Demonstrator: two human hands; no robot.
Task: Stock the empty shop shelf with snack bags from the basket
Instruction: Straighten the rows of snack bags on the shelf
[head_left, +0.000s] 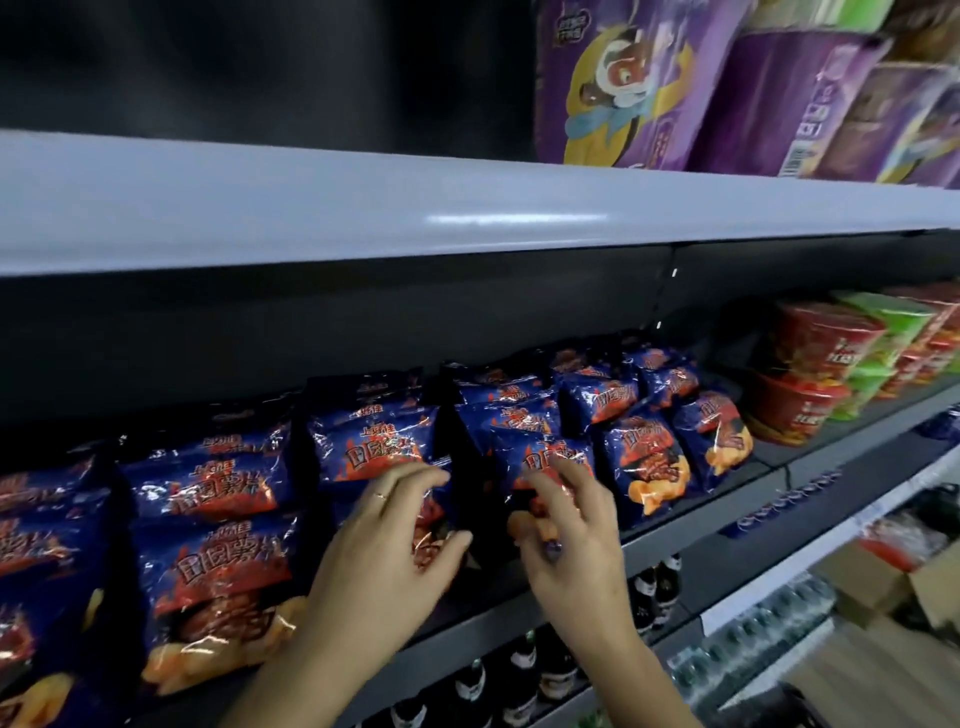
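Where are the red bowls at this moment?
In the head view, the red bowls are stacked at the right of the middle shelf, just right of the last blue snack bags, with green bowls beyond them.

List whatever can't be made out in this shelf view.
- Basket: outside the head view.
- Grip: motion blur hides whether the left hand and right hand pinch or merely touch the snack bags.
- Lower halves of those two bags: covered by the hands.
- Bottles below: dark, partly hidden by the shelf edge, labels unreadable.
- Purple packs: blurred, cropped by the top edge.
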